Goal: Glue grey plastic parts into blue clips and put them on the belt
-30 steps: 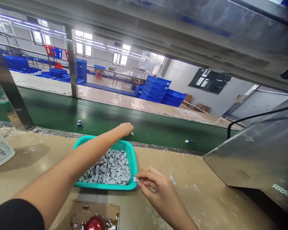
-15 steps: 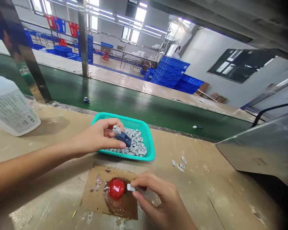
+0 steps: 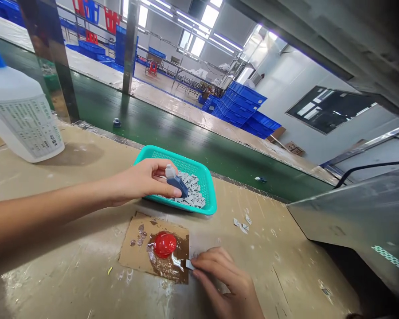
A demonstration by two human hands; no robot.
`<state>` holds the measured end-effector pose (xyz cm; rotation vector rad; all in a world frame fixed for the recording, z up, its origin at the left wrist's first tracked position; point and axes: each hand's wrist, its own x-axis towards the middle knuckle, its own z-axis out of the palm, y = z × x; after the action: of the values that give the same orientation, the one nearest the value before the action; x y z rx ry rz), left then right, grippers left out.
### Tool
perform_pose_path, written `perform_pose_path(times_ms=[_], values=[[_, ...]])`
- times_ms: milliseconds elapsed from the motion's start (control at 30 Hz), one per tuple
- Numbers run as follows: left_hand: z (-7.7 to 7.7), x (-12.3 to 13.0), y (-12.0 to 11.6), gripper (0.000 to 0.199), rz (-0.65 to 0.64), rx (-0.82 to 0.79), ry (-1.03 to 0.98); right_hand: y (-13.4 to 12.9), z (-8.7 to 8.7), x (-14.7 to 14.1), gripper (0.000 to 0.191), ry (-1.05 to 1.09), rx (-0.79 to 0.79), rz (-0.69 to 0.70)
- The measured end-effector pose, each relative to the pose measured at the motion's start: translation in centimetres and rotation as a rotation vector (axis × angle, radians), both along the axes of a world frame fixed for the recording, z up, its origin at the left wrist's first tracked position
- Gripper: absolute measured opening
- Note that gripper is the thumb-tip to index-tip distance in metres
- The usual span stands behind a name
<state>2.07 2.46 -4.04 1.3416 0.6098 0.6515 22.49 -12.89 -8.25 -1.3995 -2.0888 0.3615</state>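
My left hand (image 3: 149,180) is closed around a dark blue plastic part (image 3: 178,183) with a light grey piece on its upper end, held above the near side of a turquoise basket (image 3: 210,186). Small grey plastic pieces (image 3: 193,188) fill the basket. My right hand (image 3: 224,277) pinches one small grey plastic piece (image 3: 189,264) at the right edge of a wet cardboard sheet (image 3: 133,257). On that cardboard sits a round, glossy red cap-like thing (image 3: 165,244), with shiny liquid around it and a bright streak reaching toward the pinched piece.
A white jug with a blue cap (image 3: 26,110) stands at the left. Several loose grey pieces (image 3: 242,225) lie on the table to the right. Beyond the table runs a green conveyor belt (image 3: 173,128) carrying small parts. A metal panel (image 3: 349,212) borders the right side.
My right hand has drawn the grey piece slightly away from the red thing, toward the cardboard's edge. My left hand still holds the blue part over the basket. The camera view has shifted.
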Motion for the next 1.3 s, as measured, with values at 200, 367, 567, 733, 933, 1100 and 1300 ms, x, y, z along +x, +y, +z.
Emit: perform_pose_path(times_ms=[200,367,567,733,933,1100,1300], values=[[0.0,0.0,-0.3,0.026,-0.005,0.025,0.024,0.0,-0.4,-0.2,0.016,-0.036,0.001,-0.009],[0.1,0.3,-0.7,0.022,-0.011,0.051,0.03,0.3,-0.4,-0.4,0.014,-0.003,0.026,-0.045],[-0.2,0.3,-0.7,0.022,-0.051,0.075,0.077,0.9,-0.4,-0.4,0.015,0.02,0.066,-0.054],[-0.1,0.2,-0.8,0.023,-0.04,0.09,0.109,1.0,-0.5,-0.4,0.013,0.029,0.062,-0.067],[-0.1,0.3,-1.0,0.025,-0.062,0.09,0.146,1.4,0.4,0.1,0.012,0.163,-0.019,-0.095],[-0.4,0.5,-1.3,0.025,-0.103,0.145,0.109,1.9,2.3,0.2,0.01,0.283,-0.105,-0.081],[-0.7,0.7,-1.4,0.019,-0.085,0.172,0.078,1.9,1.6,0.2,0.018,0.217,-0.052,0.003]])
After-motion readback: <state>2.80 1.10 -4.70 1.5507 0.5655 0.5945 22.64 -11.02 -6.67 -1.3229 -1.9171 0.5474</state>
